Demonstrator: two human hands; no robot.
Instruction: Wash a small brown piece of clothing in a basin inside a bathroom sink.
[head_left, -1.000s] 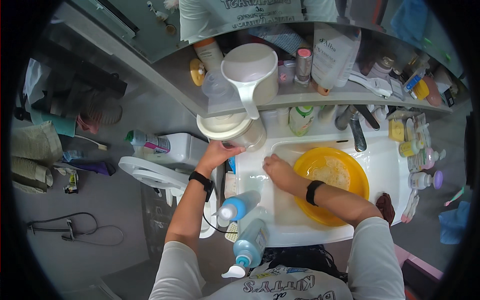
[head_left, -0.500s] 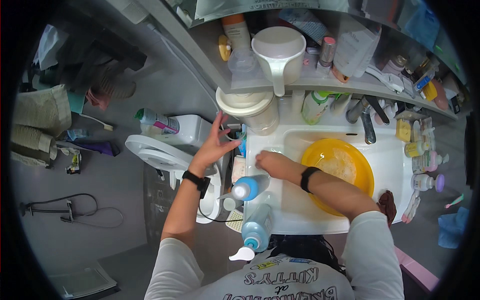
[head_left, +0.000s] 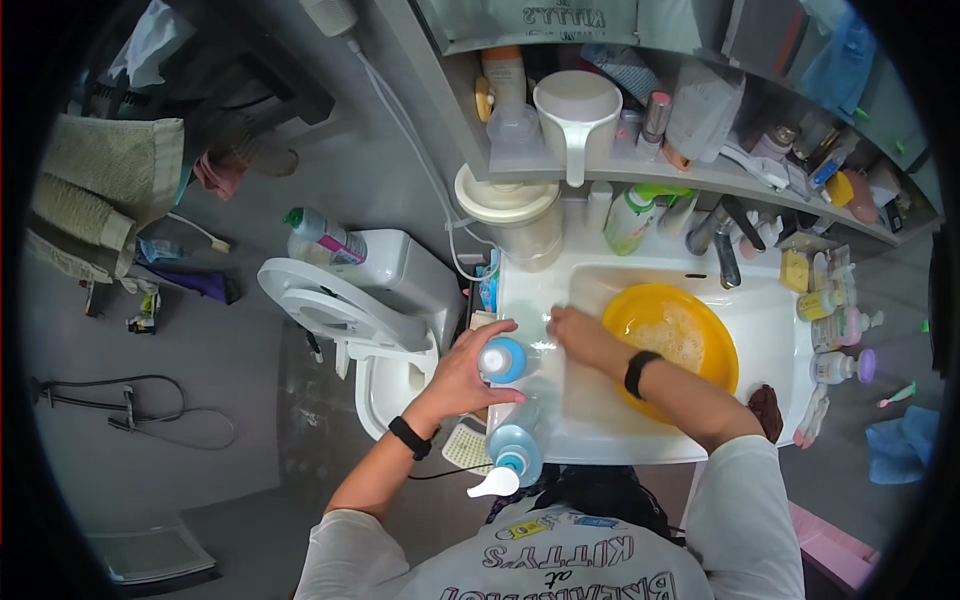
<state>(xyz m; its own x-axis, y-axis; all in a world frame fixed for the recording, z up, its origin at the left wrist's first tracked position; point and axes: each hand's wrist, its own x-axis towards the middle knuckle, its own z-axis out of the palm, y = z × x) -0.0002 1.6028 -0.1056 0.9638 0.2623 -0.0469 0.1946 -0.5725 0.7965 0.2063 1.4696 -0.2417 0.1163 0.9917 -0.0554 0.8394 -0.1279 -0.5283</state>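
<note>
My left hand [head_left: 462, 372] reaches around a bottle with a blue cap and white top [head_left: 503, 360] at the left end of the sink counter. Its fingers and thumb are spread on either side of the cap, and a gap seems to show. My right hand [head_left: 578, 336] is closed above the counter, left of the yellow basin [head_left: 727, 345]. What its fingers hold, if anything, is hidden. A shiny wet-looking patch lies on the white surface beside it. Nearer me stands a light-blue pump bottle with a white spout [head_left: 515, 452].
The basin of foamy water sits in the white sink [head_left: 590, 440] under a faucet [head_left: 728, 262]. A lidded jar [head_left: 525, 230] and a green-white bottle [head_left: 630, 222] stand behind. Several bottles line the right rim. A crowded shelf [head_left: 500, 165] overhangs the back; a toilet [head_left: 370, 395] is left.
My left hand has come down and right, from beside the jar to the blue-capped bottle. My right hand has shifted slightly right, toward the basin. The view has shifted a little.
</note>
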